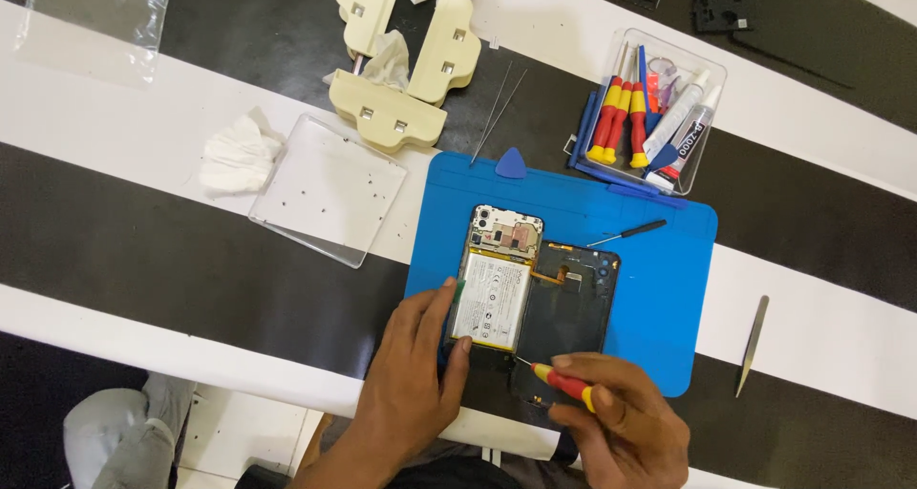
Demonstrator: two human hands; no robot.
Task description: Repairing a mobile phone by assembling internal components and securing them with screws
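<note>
Lying face down on a blue work mat [659, 288], an opened smartphone [497, 279] is steadied by the left hand [415, 374] — thumb and forefinger are pressed against its lower left edge and bottom corner, the palm flat on the striped black-and-white table [821, 327]. A red-and-yellow screwdriver [559, 381] is pinched between the fingers of the right hand [621, 417], its thin tip angled up and left toward the bottom edge of the phone's battery [492, 303]. The dark back cover [573, 312] is laid just beside the phone, joined to it by an orange flex cable. Beyond the mat, a clear tray of tools [659, 116] and a clear plastic lid [330, 188] dotted with tiny screws are seen.
</note>
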